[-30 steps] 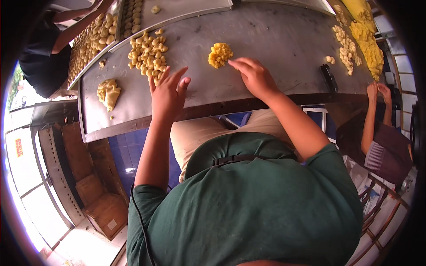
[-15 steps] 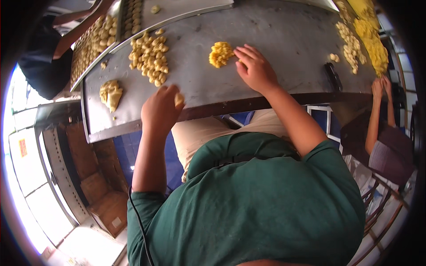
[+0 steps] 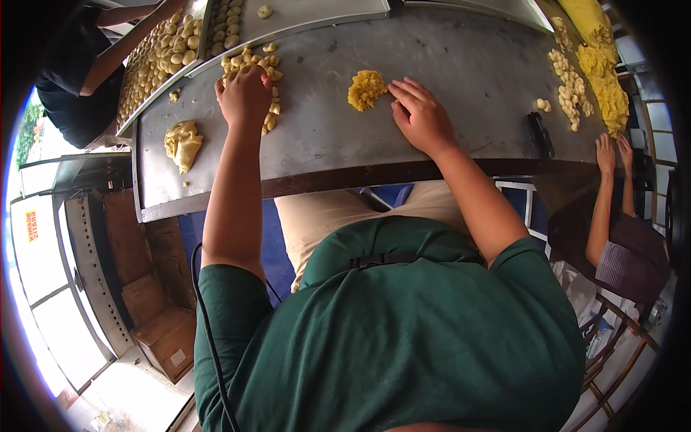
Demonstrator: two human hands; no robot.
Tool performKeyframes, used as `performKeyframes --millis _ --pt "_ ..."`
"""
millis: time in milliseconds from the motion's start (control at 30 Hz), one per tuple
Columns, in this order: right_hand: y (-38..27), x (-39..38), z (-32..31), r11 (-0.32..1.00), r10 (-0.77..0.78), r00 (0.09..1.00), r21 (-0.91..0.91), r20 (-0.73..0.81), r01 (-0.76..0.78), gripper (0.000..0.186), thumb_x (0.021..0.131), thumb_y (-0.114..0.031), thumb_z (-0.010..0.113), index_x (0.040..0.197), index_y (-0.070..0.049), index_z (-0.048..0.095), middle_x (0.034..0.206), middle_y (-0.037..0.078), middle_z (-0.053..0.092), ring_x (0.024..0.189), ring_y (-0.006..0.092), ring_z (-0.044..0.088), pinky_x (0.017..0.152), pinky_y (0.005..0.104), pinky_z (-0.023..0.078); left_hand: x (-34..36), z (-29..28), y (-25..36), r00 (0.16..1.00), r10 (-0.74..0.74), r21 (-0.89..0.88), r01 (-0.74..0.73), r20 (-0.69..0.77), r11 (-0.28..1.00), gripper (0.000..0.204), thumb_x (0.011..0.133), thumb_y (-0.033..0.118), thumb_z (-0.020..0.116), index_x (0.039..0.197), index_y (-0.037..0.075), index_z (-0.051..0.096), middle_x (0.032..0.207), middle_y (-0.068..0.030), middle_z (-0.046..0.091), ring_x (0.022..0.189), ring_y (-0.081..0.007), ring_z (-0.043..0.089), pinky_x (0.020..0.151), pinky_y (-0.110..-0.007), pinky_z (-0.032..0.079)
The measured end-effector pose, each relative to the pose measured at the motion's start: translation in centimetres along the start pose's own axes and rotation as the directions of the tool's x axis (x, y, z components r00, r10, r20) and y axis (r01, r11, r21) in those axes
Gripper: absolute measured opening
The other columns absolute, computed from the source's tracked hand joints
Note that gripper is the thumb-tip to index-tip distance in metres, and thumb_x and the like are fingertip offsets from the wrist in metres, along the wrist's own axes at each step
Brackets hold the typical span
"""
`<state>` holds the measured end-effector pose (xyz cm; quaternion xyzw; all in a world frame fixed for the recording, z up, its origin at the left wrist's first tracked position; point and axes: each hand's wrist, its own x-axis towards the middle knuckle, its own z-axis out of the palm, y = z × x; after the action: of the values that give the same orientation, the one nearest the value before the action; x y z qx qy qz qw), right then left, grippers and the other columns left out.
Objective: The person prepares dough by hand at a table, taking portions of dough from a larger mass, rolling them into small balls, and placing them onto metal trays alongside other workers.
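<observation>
My left hand (image 3: 245, 97) is closed over the near part of a pile of small pale dough pieces (image 3: 271, 60); what its curled fingers hold is hidden. My right hand (image 3: 421, 115) rests on the metal table (image 3: 461, 72), fingers apart and slightly bent, the fingertips just right of a mound of crumbly yellow mixture (image 3: 366, 89). A larger lump of smooth dough (image 3: 182, 146) lies at the table's left end.
Trays of dough balls (image 3: 162, 61) line the far left, where another person (image 3: 72, 101) works. At the right are small dough pieces (image 3: 570, 93), a yellow mass (image 3: 601, 83), a black object (image 3: 538, 133) and a co-worker's hands (image 3: 608, 155).
My left hand went down toward me, curled with a pale piece showing, then moved forward onto the dough pile. My right hand shifted slightly right and stays beside the yellow mound.
</observation>
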<state>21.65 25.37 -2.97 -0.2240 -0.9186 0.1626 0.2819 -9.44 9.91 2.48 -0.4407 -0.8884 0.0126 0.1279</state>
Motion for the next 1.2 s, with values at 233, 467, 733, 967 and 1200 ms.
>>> performKeyframes --millis 233,467,733,967,1200 --pt "-0.1 0.2 0.1 0.999 0.009 1.000 0.044 -0.024 -0.008 0.042 0.098 -0.020 0.066 0.137 -0.005 0.064 0.137 0.013 0.067 0.133 0.0337 0.059 0.113 0.0425 0.048 0.7 1.6 -1.4 0.981 0.093 -0.206 -0.128 -0.169 0.970 0.020 0.094 0.035 0.071 0.107 0.020 0.073 0.106 -0.0019 0.076 0.103 -0.0225 0.071 0.103 -0.041 0.044" --pt "-1.6 -2.0 -0.2 0.985 0.026 0.999 -0.172 -0.037 -0.032 0.035 0.102 -0.018 0.060 0.132 0.000 0.066 0.130 0.018 0.069 0.126 0.0330 0.064 0.109 0.0435 0.051 -3.4 0.6 1.3 0.850 -0.120 -0.540 -0.211 -0.513 0.815 0.015 0.089 0.016 0.071 0.103 0.013 0.076 0.101 -0.0064 0.075 0.098 -0.0309 0.069 0.087 -0.045 0.054" --pt "-3.2 0.0 -1.0 0.986 -0.162 0.987 0.023 -0.003 0.162 0.027 0.095 -0.012 0.066 0.121 -0.005 0.073 0.127 0.010 0.072 0.119 0.0303 0.068 0.101 0.0401 0.056 -11.3 0.1 4.8 0.988 -0.024 -0.499 -0.055 -0.150 0.865 0.026 0.091 0.036 0.077 0.112 0.021 0.073 0.105 -0.0047 0.068 0.106 -0.0271 0.064 0.097 -0.044 0.047" --pt "-2.3 1.1 -4.0 0.999 -0.015 0.932 0.045 0.363 -0.002 0.032 0.094 -0.018 0.072 0.124 -0.006 0.071 0.130 0.015 0.070 0.122 0.0315 0.066 0.102 0.0408 0.055 -11.3 0.6 4.7 0.978 0.073 -0.654 -0.185 -0.195 0.733 0.024 0.092 0.035 0.076 0.106 0.015 0.073 0.103 -0.0046 0.070 0.101 -0.0285 0.066 0.096 -0.044 0.047" --pt "-2.6 -3.3 -2.5 0.999 0.025 0.997 -0.025 0.074 -0.023 0.022 0.098 -0.007 0.065 0.119 -0.007 0.072 0.122 0.014 0.072 0.115 0.0342 0.068 0.093 0.0438 0.058 -11.5 0.2 4.1 0.988 0.059 -0.555 -0.127 -0.139 0.822 0.022 0.090 0.029 0.078 0.106 0.015 0.075 0.101 -0.0046 0.075 0.096 -0.0289 0.069 0.092 -0.044 0.051"
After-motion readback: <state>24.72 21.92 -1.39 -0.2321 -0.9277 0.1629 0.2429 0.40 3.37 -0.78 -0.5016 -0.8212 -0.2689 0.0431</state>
